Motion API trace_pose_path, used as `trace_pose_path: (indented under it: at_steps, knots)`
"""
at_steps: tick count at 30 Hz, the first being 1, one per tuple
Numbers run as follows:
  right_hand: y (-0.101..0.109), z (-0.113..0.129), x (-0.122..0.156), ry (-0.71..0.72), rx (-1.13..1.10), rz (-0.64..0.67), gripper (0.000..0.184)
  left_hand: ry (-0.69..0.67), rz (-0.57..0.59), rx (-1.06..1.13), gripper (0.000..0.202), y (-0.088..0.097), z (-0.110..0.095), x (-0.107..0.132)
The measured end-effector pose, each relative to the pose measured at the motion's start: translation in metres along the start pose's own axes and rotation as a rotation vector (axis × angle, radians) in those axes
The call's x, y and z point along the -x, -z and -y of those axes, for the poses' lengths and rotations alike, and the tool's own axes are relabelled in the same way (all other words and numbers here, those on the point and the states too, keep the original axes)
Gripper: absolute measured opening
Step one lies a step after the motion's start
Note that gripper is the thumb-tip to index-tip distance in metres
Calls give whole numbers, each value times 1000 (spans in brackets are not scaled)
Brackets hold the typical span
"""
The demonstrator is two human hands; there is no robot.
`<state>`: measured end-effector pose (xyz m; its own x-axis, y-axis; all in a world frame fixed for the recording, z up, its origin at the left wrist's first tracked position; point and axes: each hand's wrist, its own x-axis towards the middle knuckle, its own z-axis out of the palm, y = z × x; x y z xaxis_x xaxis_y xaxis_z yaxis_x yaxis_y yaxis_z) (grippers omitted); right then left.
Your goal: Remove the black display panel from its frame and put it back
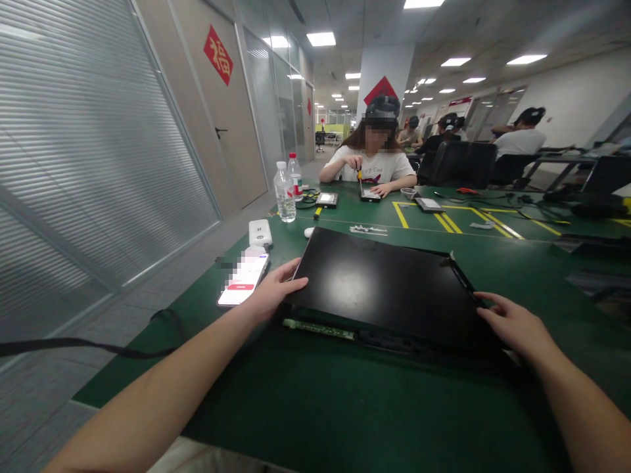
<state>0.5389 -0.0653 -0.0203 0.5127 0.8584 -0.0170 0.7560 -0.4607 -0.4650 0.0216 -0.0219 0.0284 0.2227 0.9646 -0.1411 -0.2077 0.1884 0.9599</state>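
Between my two hands is a black LCD panel (379, 282), tilted over the green table with its dark face up. My left hand (276, 289) grips its left edge, thumb on top and the other fingers beneath. At the right edge my right hand (510, 322) pinches the panel's dark frame, thumb over the rim. A narrow green circuit board (319, 329) shows along the near edge, joined to a dark strip. Left of the panel lies a phone (242, 281) with a lit screen, close to my left forearm. The panel's underside is hidden.
Two water bottles (286, 194) and a white power bank (259, 233) stand at the left on the green table (345, 407). Across it, a person (377, 154) holds a yellow screwdriver on a hard drive (369, 193). Further drives, cables and yellow tape lines lie at the back.
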Motion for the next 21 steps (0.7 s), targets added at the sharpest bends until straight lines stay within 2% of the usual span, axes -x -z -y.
trace_pose_path:
  at_steps: [6,11,15,21]
  knots:
    - [1,-2,-1,20,-49,1,52,-26,43,-18,71,-1,-3,2]
    - [6,6,1,-13,-62,40,57,-75,69,1,68,-2,-2,2]
    - [8,11,3,-21,-98,67,60,-110,105,33,79,-5,1,2]
    - [4,6,2,-114,-331,-37,49,-147,154,74,92,-9,1,4]
